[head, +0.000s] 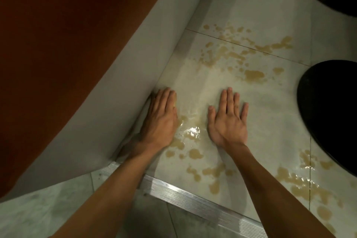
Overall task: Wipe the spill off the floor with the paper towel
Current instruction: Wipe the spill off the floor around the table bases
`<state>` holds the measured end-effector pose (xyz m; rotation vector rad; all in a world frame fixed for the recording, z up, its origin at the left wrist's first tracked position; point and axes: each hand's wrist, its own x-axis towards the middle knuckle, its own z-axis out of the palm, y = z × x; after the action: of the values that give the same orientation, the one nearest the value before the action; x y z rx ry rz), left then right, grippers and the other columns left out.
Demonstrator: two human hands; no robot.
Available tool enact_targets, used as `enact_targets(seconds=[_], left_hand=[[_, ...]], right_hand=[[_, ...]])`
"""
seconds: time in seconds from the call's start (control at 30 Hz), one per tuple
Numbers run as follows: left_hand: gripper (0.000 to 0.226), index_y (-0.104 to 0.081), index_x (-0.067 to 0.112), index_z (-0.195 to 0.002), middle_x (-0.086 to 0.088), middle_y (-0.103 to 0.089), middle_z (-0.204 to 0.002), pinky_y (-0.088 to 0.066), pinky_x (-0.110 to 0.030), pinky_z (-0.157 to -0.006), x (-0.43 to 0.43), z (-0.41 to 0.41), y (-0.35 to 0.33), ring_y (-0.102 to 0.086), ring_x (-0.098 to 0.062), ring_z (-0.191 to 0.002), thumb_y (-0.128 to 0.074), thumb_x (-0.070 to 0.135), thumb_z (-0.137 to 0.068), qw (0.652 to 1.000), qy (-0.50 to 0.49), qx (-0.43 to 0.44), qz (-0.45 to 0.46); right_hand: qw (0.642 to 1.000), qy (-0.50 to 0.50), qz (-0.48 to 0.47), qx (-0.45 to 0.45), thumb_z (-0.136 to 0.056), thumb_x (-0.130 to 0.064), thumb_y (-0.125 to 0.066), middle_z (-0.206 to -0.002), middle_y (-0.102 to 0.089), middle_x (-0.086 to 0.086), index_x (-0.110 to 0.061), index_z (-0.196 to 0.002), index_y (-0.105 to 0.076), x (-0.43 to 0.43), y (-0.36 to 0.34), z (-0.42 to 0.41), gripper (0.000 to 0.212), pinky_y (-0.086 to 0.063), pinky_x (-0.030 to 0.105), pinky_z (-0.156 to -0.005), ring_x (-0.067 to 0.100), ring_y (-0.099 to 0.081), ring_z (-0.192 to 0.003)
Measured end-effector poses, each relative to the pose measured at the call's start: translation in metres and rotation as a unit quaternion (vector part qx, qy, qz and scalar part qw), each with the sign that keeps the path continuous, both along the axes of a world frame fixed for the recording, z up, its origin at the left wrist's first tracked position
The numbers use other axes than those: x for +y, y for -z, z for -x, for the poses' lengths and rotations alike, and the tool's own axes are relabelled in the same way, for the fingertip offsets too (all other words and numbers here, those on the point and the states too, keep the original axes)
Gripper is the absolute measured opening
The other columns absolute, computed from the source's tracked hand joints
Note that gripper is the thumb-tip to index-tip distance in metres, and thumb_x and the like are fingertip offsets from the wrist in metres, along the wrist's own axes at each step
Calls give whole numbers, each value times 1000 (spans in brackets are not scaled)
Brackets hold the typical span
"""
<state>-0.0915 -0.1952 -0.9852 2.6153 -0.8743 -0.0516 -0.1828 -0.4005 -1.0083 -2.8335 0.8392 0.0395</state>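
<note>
A brown panel (58, 35) with a white edge band (135, 75) runs along the left. Beside that band the left hand (161, 120) lies flat, fingers straight and released, pressing down on a thin, soaked sheet that seems to be the paper towel (197, 83); its edges are hard to trace. A shiny wet patch sits between the hands. The right hand (228, 121) also lies flat and spread on the sheet. The tan spill (253, 75) dots the tiled floor (270, 6) around them. Two dark rounded shapes (328, 112) stand at far right.
</note>
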Motion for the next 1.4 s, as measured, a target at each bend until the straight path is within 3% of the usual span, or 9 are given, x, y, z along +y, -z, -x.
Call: enact_targets(seconds=[0.17, 0.33, 0.5, 0.6, 0.77, 0.97, 1.1, 1.4], left_hand=[[56, -36, 3, -168, -15, -32, -177, -22, -51, -135, 13, 9, -1, -29, -34, -165, -35, 24, -116, 999, 26, -4, -19], [57, -27, 5, -171, -13, -26, -179, -11, -41, -136, 0, -28, -13, -22, -30, -167, -28, 25, -118, 998, 31, -8, -62], [56, -28, 5, -171, -13, -24, -180, -17, -48, -136, 17, 19, -12, -21, -31, -168, -31, 23, -117, 999, -28, 22, -18], [60, -24, 4, -172, -14, -21, -181, -16, -51, -137, 37, 45, -10, -18, -30, -169, -24, 28, -116, 999, -7, 40, -36], [57, -29, 6, -171, -12, -28, -179, -22, -48, -134, 34, 19, -18, -30, -30, -164, -31, 27, -117, 998, 9, 14, -59], [57, -25, 6, -172, -11, -20, -181, -11, -44, -138, 43, 55, -17, -19, -28, -169, -34, 22, -117, 998, -37, 42, -15], [59, -25, 3, -171, -14, -20, -181, -19, -52, -137, 60, 87, -15, -17, -30, -169, -31, 25, -116, 999, -16, 46, -21], [61, -16, 7, -174, -11, -10, -183, -6, -44, -137, 20, 19, -18, -8, -27, -170, -29, 27, -118, 996, -22, 72, -51]], right_hand=[[1000, -3, 0, 7, -111, -59, -1, -182, 19, 2, -17, -173, 12, 0, 1, 2, 76, 6, 56, -136, 22, 19, -168], [1000, -5, -8, 0, -111, -60, 0, -181, 21, 0, -18, -173, 13, -1, 1, 2, 76, 7, 56, -136, 21, 22, -167], [1000, -5, -4, 7, -111, -60, 1, -182, 19, 1, -17, -173, 12, 0, 0, 1, 77, 7, 56, -136, 22, 20, -167], [1000, -4, -5, 10, -111, -60, 1, -182, 19, 2, -16, -173, 12, -1, -2, 1, 77, 7, 57, -136, 22, 19, -168], [1000, -3, -6, 14, -111, -59, -2, -182, 17, 2, -16, -173, 10, 0, -3, 2, 77, 7, 57, -136, 23, 17, -168], [1000, -2, -14, 9, -111, -60, -3, -183, 15, 1, -17, -174, 9, -1, -3, 2, 77, 7, 57, -136, 22, 17, -168], [1000, -1, -13, 14, -110, -60, -3, -183, 15, 2, -16, -174, 8, -1, -4, 0, 78, 8, 57, -136, 23, 16, -169], [1000, 1, -9, 14, -110, -60, -4, -183, 12, 2, -15, -174, 5, 0, -6, 0, 79, 6, 58, -135, 23, 13, -169]])
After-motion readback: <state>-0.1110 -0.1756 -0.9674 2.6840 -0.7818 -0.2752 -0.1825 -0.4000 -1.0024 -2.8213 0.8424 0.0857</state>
